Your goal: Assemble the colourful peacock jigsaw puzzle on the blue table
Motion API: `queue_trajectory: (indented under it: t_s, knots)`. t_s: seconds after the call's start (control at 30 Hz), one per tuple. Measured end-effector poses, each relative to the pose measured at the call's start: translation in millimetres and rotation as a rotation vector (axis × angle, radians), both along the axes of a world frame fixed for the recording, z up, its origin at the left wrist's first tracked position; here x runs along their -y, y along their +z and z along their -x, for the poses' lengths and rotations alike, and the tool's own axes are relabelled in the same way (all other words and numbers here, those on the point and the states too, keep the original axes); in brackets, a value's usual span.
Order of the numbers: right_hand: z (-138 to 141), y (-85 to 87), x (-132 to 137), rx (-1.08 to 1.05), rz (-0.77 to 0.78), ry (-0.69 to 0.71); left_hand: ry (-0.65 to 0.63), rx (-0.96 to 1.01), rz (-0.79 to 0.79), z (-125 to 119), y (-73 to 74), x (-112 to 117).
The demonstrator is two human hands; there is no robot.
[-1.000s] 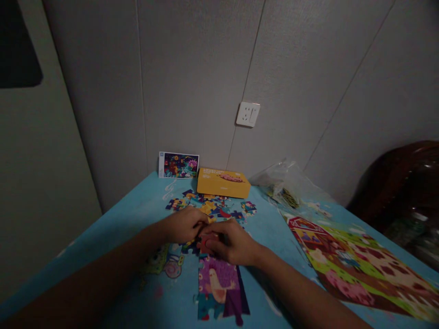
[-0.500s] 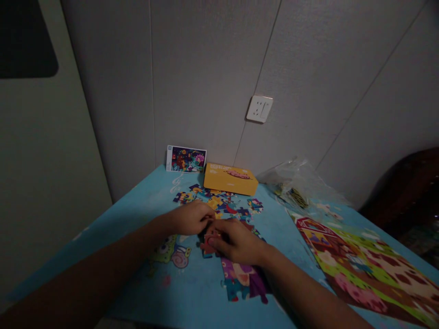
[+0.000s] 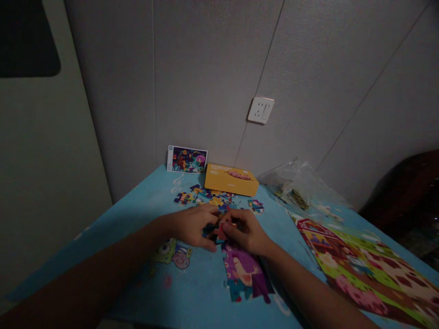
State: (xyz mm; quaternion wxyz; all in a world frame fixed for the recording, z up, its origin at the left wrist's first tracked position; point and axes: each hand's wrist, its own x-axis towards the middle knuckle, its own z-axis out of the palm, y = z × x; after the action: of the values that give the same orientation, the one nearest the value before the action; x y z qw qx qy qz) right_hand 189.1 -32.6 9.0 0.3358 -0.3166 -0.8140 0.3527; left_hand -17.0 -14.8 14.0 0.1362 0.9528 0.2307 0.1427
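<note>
Over the blue table my right hand (image 3: 247, 234) pinches a reddish jigsaw puzzle piece (image 3: 222, 230) between thumb and fingers. My left hand (image 3: 195, 225) is close beside it on the left, thumb apart from its curved fingers. Dark blue puzzle pieces (image 3: 208, 230) show in the gap between that thumb and the fingers. Just below both hands lies a joined purple puzzle section (image 3: 243, 272) with a pale figure and teal pieces along its lower edge. Loose puzzle pieces (image 3: 216, 201) are scattered beyond my fingers, partly hidden by them.
A yellow box (image 3: 231, 180) and a picture card (image 3: 187, 160) stand near the wall. To the right are a clear plastic bag (image 3: 297, 183) with things inside and a farm-scene puzzle (image 3: 363, 269). The blue tablecloth (image 3: 192, 297) has printed cartoon figures.
My left hand's thumb has moved away from its fingers. My right hand has shifted slightly right and up with the reddish piece, uncovering more of the purple section.
</note>
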Motion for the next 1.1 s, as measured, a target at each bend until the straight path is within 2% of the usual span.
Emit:
queue_trajectory:
  t_s: [0.17,0.3,0.57,0.83,1.1]
  knots:
    - [-1.6,-3.1,-2.2,-0.040,0.029,-0.071,0.025,-0.028,0.033,-0.7,1.4,2.4]
    - [-1.1,-4.7,-2.1,-0.016,0.029,-0.077,0.024,-0.015,0.059,-1.8,4.3,3.5]
    - [-0.6,-4.1,-3.8,0.074,-0.042,-0.093,-0.009,0.052,0.044,-1.3,1.1,1.9]
    - [-0.7,-5.6,-3.2,0.243,0.041,0.076,0.000,0.044,0.030,0.1,-1.0,-0.5]
    - [3.3,2.3,0.4,0.235,0.076,0.111,0.012,0.029,0.017,-1.1,-0.2,-2.6]
